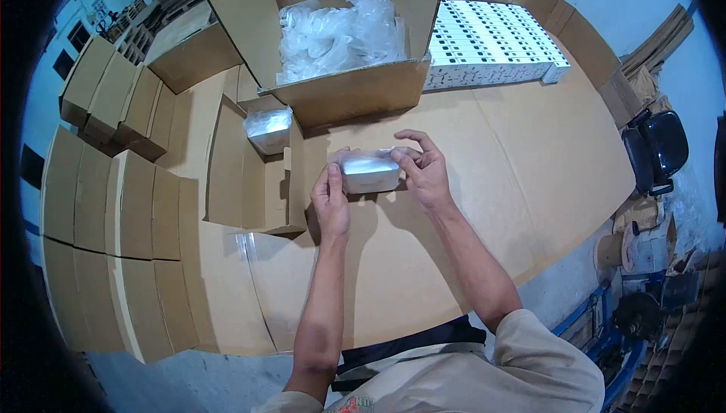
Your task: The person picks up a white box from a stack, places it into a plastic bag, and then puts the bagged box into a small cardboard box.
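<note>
Between my two hands is a pale, silvery block in a clear plastic wrapper (pixel 370 172). My left hand (pixel 331 203) grips its left end, thumb on the near side. At the right end, my right hand (pixel 428 176) pinches the plastic between thumb and forefinger, its other fingers curled. Just left of my hands stands an open small cardboard box (pixel 227 178). A similar plastic-wrapped block (pixel 269 127) sits in its far part. The underside of the held block is hidden.
Behind my hands, a large open carton (pixel 355 94) holds crumpled clear plastic bags (pixel 340 35). Rows of white boxes with dark marks (pixel 491 42) lie at the back right. Stacked brown cartons (pixel 136 209) line the left. A black chair (pixel 656 148) stands beyond the cardboard-covered table (pixel 529 178).
</note>
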`<state>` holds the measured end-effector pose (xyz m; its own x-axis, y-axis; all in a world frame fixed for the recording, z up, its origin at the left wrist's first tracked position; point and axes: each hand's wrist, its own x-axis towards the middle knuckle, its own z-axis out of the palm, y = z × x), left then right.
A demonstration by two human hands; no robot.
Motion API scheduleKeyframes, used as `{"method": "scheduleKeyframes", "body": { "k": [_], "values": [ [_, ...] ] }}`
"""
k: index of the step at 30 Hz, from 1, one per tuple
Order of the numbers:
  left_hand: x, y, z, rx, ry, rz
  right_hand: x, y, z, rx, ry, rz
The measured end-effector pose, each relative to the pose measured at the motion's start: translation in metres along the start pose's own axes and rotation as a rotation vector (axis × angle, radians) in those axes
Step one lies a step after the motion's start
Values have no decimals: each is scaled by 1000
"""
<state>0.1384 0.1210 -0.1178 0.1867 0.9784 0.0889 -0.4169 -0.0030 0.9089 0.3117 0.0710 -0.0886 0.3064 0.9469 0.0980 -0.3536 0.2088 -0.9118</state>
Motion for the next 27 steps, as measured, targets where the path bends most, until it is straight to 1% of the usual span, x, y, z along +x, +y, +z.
{"method": "scheduleKeyframes", "body": {
  "k": [1, 4, 7, 10, 11, 13, 14, 17, 19, 20, 22, 25, 27],
  "values": [
    [1, -1, 0, -37, -3, -10, -1, -2, 4, 113, 3, 34],
    [1, 2, 2, -168, 7, -35, 0, -13, 16, 262, 0, 94],
    [5, 0, 3, -267, 44, -37, 0, -12, 14, 120, -132, -51],
    [8, -4, -2, -284, 50, -33, 1, -8, 2, -244, -207, -17],
    [9, -5, -3, -280, 46, -33, 2, -6, 1, -264, -196, -12],
    [9, 0, 1, -255, 20, -24, 2, -7, 4, -304, -176, -2],
    [9, 3, 2, -243, 7, -20, 2, -6, 4, -272, -166, 2],
    [8, 8, 1, 18, -17, -44, 4, -2, 1, -214, -154, 1],
    [7, 6, 0, 134, -74, 27, 6, 0, -4, -225, -168, -17],
    [7, 6, -1, 193, -103, 63, 6, 0, -7, -218, -171, 17],
    [7, 8, -3, 188, -139, 46, 6, -2, -10, -206, -173, 83],
    [7, 12, -6, 161, -175, 38, 4, -10, -8, -289, -135, 121],
    [8, 15, -8, 157, -179, 27, 5, -11, -10, -272, -170, 57]
  ]
}}
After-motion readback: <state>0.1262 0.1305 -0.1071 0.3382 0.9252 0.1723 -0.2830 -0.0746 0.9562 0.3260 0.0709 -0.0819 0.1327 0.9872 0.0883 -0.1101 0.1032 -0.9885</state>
